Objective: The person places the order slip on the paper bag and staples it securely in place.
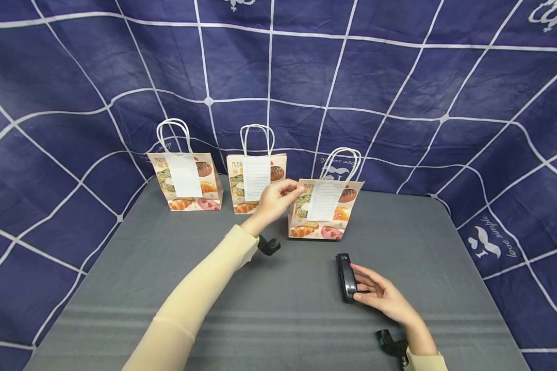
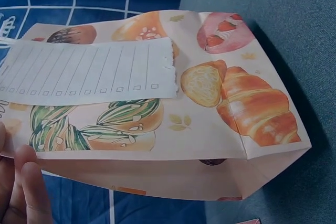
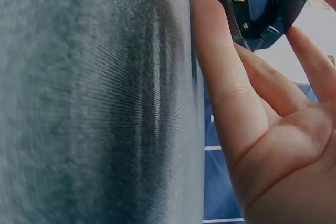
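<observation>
My left hand (image 1: 277, 200) pinches the upper left edge of the rightmost paper bag (image 1: 341, 214), which stands upright and is printed with breads and pastries. A white lined paper slip (image 1: 326, 200) hangs down the front of that bag from its top. Small checkboxes run along one side of the slip (image 2: 89, 72) in the left wrist view, and its lower end is torn. Lower right, my right hand (image 1: 384, 299) holds a black stapler (image 1: 347, 276) at the table surface, thumb at its near end and fingers along its right side.
Two more matching bags with white handles stand to the left, a middle bag (image 1: 239, 196) and a far-left bag (image 1: 211, 191), each bearing a white slip. Behind the grey table (image 1: 283, 309) hangs a blue cloth (image 1: 390, 77) with white grid lines, also along both sides.
</observation>
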Tool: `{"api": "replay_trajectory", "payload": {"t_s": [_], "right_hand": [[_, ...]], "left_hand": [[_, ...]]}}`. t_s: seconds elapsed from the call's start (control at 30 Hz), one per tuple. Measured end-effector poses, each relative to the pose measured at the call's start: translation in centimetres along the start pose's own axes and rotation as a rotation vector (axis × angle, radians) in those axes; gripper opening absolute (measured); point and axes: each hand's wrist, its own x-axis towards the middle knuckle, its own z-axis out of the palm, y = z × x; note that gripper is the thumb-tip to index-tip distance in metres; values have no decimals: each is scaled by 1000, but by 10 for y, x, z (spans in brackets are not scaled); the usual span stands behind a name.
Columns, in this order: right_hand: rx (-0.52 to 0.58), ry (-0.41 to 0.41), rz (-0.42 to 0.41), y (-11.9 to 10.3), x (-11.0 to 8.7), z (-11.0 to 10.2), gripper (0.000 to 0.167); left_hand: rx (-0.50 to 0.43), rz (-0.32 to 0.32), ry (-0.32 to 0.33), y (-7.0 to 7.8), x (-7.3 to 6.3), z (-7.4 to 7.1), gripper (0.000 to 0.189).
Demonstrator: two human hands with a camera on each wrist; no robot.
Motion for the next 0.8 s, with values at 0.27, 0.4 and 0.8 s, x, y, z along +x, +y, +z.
{"api": "replay_trajectory", "payload": {"t_s": [0.27, 0.4, 0.8], "right_hand": [[-21, -21, 31, 4, -2, 6, 63], [-34, -19, 35, 3, -2, 8, 62], [-41, -22, 69, 0, -3, 9, 64]], "left_hand": [[21, 54, -24, -3, 6, 4, 13], [14, 28, -24, -4, 10, 6, 14], [0, -29, -8, -5, 18, 14, 17]]}}
